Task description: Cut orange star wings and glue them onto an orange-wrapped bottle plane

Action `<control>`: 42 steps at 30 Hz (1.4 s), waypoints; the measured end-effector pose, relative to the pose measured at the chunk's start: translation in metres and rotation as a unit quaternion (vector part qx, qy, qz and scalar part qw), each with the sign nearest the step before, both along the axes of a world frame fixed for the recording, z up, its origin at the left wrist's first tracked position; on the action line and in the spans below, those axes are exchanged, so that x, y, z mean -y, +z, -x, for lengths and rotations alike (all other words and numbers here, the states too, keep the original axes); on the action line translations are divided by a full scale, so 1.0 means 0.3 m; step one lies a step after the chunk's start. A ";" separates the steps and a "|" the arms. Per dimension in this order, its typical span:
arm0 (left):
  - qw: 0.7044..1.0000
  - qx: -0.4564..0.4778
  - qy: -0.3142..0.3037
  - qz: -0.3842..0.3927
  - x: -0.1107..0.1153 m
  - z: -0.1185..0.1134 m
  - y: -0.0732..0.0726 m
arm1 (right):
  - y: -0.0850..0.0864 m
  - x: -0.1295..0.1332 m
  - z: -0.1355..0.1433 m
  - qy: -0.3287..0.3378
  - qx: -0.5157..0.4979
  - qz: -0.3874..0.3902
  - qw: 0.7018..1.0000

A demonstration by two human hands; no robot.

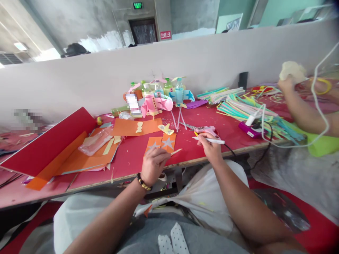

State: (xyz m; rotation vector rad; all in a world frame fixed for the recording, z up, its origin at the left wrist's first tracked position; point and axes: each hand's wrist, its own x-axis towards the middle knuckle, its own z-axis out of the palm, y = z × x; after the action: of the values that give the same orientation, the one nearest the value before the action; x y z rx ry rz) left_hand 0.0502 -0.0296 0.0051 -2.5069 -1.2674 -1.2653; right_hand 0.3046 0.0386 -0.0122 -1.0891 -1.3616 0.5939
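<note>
Grey cloth [143, 234] fills the bottom edge. Just below centre, the left hand [153, 165] pinches a pale strip [177, 151] beside star cards [168, 142]; right of centre, the right hand's [211, 148] fingers pinch a white pen [215, 141].

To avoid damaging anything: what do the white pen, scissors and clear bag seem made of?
White pen: probably hard plastic; smooth, straight barrel. Scissors: grey blades look like metal, finish too small to judge; pink handles likely plastic, evenly coloured. Clear bag: likely thin plastic film; see-through, with glossy wrinkles.
</note>
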 end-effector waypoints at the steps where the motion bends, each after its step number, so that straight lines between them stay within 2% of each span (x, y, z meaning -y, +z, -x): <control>1: 1.000 0.000 0.013 -0.011 -0.012 0.036 0.020 | 0.001 0.002 0.000 -0.001 0.002 0.001 1.000; 4: 0.998 -0.011 0.043 -0.043 -0.053 0.167 0.064 | 0.001 0.006 0.001 -0.005 0.010 -0.002 1.000; 6: 0.997 -0.017 0.052 -0.048 -0.082 0.263 0.072 | -0.002 0.007 0.000 -0.008 0.016 -0.004 1.000; 11: 0.991 -0.107 0.066 0.050 -0.130 0.488 0.040 | -0.013 0.010 -0.005 -0.022 0.024 0.005 0.999; 15: 0.974 -0.133 0.155 0.095 -0.121 0.585 0.028 | -0.016 0.024 0.006 -0.030 0.027 0.013 0.999; 18: 0.967 -0.125 0.187 0.123 -0.108 0.590 0.037 | -0.014 0.043 0.031 -0.024 0.018 0.020 0.999; 22: 0.963 -0.127 0.163 0.174 -0.124 0.543 0.059 | -0.010 0.069 0.072 -0.009 0.035 0.044 0.998; 27: 0.955 -0.157 0.115 0.225 -0.192 0.477 0.088 | 0.015 0.069 0.107 0.029 0.081 0.065 0.994; 31: 0.938 -0.188 0.079 0.280 -0.244 0.453 0.089 | 0.071 0.031 0.137 0.075 0.138 0.052 0.986; 35: 0.929 -0.175 0.071 0.318 -0.270 0.440 0.079 | 0.133 -0.036 0.196 0.135 0.183 0.026 0.974; 42: 0.920 -0.192 0.050 0.338 -0.273 0.422 0.103 | 0.237 -0.149 0.386 0.240 0.211 -0.010 0.948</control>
State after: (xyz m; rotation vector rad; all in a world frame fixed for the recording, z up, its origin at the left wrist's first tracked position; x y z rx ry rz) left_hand -0.0765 0.0522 0.0359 -2.8394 -1.9168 -0.2822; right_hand 0.1889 0.0834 0.0588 -0.8969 -2.0328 0.7189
